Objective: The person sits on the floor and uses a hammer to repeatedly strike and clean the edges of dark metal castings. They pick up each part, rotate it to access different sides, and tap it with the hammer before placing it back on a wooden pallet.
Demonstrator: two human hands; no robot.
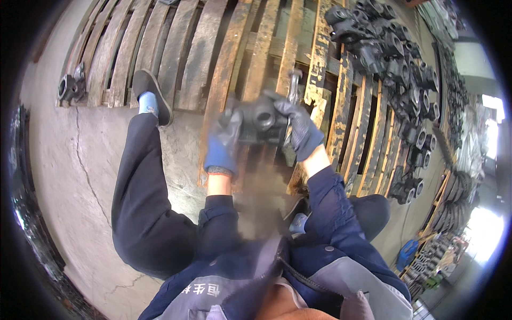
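Observation:
My gloved left hand (pixel 224 136) grips one side of a dark metal casting (pixel 250 124) that has a round hole in its face. From the other side my gloved right hand (pixel 302 127) is closed on the same casting, fingers over its upper edge. The casting is held above the pallet in front of me and is blurred by motion. A shiny metal bar-like tool (pixel 294 84) shows beside the right hand's fingers. I cannot tell whether that hand holds it too or whether it lies behind.
Wooden pallets (pixel 200 56) spread over the concrete floor (pixel 85 160). Dark castings (pixel 373 56) are heaped along the right, and a few more (pixel 72 88) sit at the far left corner. A blue container (pixel 407 253) stands at the lower right. My legs are bent on either side.

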